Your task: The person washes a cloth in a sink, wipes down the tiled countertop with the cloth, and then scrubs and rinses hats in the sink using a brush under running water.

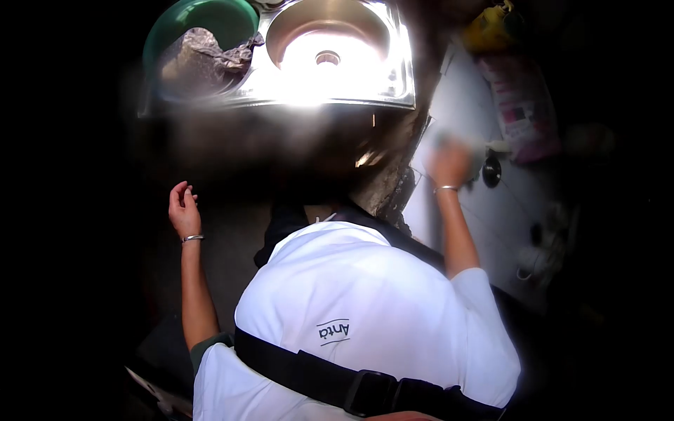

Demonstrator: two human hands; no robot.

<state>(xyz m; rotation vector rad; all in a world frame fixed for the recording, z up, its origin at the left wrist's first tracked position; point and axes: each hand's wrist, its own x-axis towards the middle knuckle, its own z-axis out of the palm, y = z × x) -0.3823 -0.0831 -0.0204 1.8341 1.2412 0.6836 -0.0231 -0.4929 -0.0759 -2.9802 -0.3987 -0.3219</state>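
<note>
My left hand (184,209) hangs in the air below the sink's front edge, its fingers loosely bent and nothing visible in them. Over at the right, my right hand (451,167) is down at the white tiled counter (456,91). It is blurred, and a dark greenish patch shows at its fingertips; I cannot make out whether that is something held. Just beside this hand lies a dark oval object (491,171), with a pale narrow piece (498,146) above it.
A steel sink (330,31) reflects bright light ahead. To its left, a green basin (156,52) holds a crumpled greyish-brown cloth or bag (200,63). On the counter are a pink-and-white bag (523,116), a yellow bag (491,28) and a white cord (523,272).
</note>
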